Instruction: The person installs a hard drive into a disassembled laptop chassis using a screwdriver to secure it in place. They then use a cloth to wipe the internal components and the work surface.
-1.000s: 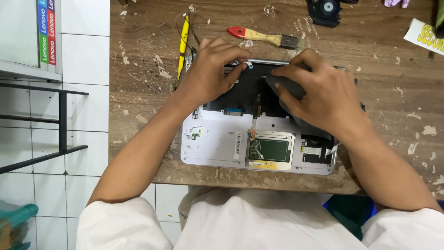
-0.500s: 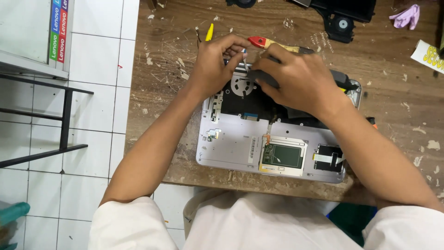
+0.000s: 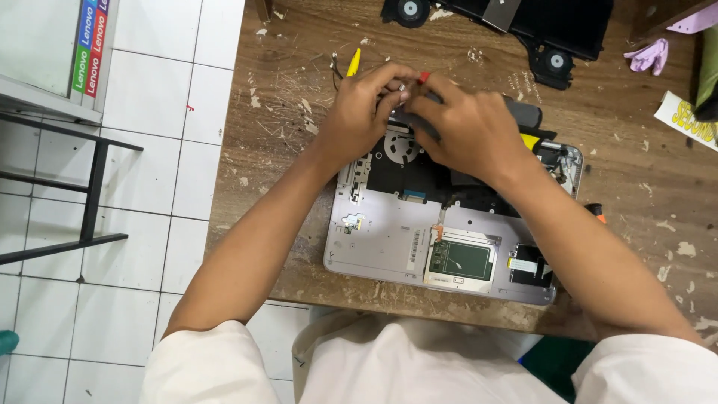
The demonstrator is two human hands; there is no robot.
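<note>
Working on opened silver laptop base point(image 3: 389, 243), green trackpad board point(image 3: 462, 259) nearest at 6 o'clock. Left hand point(image 3: 359, 116) and right hand point(image 3: 467, 123) meet at 12 o'clock edge, pinching dark part point(image 3: 523, 112) beside round fan point(image 3: 402, 146). Judged step: freeing part; next needs gentle lift.

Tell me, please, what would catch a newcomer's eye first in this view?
First, the opened laptop base, silver with its green board and round fan exposed, lying at the near edge of the scuffed wooden table. Over its far edge the left hand and right hand meet, fingers pinched together on something small. A black part with two round fans lies at the table's far side.
</note>
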